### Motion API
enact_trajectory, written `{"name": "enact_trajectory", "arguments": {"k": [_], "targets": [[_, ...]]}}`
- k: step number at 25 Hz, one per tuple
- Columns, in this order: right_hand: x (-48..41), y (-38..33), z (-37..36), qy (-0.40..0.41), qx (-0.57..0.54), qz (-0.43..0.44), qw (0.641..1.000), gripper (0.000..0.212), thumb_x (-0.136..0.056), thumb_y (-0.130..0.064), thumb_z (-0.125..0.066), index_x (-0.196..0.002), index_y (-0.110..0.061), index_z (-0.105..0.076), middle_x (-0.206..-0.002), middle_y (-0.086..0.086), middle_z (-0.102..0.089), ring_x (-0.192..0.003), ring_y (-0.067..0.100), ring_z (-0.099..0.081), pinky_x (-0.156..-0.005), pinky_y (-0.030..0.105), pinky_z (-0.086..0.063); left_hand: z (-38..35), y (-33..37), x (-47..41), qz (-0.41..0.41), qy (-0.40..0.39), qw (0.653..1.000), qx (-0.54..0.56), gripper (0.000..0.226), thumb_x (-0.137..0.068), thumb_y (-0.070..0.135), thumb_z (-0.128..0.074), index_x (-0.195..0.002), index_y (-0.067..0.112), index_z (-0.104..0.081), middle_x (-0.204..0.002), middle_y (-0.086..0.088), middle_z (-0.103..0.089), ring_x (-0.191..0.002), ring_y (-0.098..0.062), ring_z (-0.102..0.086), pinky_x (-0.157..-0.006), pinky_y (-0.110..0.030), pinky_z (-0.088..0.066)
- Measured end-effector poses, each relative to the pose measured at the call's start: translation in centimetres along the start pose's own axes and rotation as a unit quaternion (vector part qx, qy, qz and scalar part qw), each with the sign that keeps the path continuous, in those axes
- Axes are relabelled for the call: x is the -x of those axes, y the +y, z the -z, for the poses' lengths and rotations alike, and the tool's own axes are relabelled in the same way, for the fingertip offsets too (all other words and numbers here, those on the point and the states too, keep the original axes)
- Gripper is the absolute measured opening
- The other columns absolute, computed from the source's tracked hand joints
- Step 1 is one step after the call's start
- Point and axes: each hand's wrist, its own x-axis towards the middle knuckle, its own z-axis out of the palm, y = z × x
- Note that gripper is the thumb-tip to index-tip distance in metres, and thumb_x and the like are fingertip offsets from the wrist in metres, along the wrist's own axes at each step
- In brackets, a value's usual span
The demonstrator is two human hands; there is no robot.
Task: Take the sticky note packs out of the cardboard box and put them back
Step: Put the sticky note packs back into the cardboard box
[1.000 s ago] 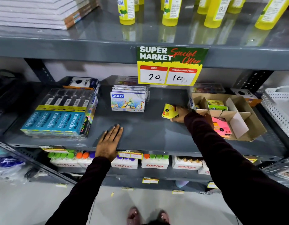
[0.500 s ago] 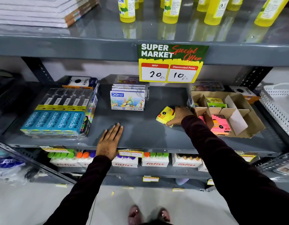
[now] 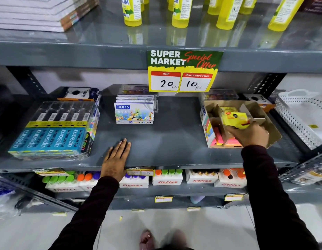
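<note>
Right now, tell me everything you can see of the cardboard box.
The cardboard box is brown, open-topped, split by cardboard dividers, with a printed label on its left side. It sits on the grey shelf at the right. Pink sticky note packs fill its front compartment. The right hand holds a yellow pack over it.
</note>
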Motion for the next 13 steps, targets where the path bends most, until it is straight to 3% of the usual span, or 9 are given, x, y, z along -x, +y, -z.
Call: {"name": "enact_trajectory", "arguments": {"k": [4, 6, 11, 13], "targets": [[-1.6, 2.0, -1.4, -0.075, -0.037, -0.086, 0.993, 0.068, -0.07, -0.052, -0.076, -0.103, 0.007, -0.067, -0.11, 0.032, -0.067, -0.108, 0.043, -0.061, -0.095, 0.046, -0.048, 0.2, 0.0, 0.1, 0.002, 0.007, 1.0, 0.005, 0.09, -0.073, -0.011, -0.048, -0.147, 0.017, -0.005, -0.159, -0.005, -0.009, -0.146, -0.021, -0.014, -0.119, -0.04, -0.017], [-1.2, 2.1, -2.6, -0.1, -0.068, -0.097, 0.988, 0.063, -0.079, -0.047, -0.071, -0.115, 0.004, -0.062, -0.12, 0.032, -0.063, -0.117, 0.044, -0.055, -0.1, 0.046, -0.044, 0.2, 0.1, 0.2, -0.001, 0.003, 1.0, -0.001, 0.09, -0.076, -0.01, -0.048, -0.147, 0.018, 0.001, -0.16, -0.004, -0.005, -0.147, -0.02, -0.01, -0.12, -0.039, -0.014], [0.9, 1.2, -4.8, -0.105, -0.062, -0.11, 0.986, 0.07, -0.099, -0.046, -0.036, -0.149, 0.001, -0.022, -0.153, 0.032, -0.02, -0.141, 0.045, -0.018, -0.119, 0.05, -0.013, 0.5, 0.2, 0.2, -0.017, -0.016, 0.999, -0.028, 0.085, -0.08, -0.012, -0.033, -0.145, 0.017, 0.014, -0.16, -0.005, 0.01, -0.147, -0.019, 0.003, -0.122, -0.039, -0.007], [1.4, 0.9, -5.1, -0.113, -0.048, -0.094, 0.988, 0.062, -0.102, -0.043, -0.026, -0.15, -0.004, -0.021, -0.157, 0.027, -0.013, -0.145, 0.042, -0.012, -0.12, 0.051, -0.008, 1.2, 0.3, -0.1, -0.019, -0.047, 0.998, -0.04, 0.075, -0.087, -0.011, -0.026, -0.145, 0.014, 0.015, -0.159, -0.006, 0.013, -0.147, -0.02, 0.005, -0.122, -0.04, -0.006]]}}
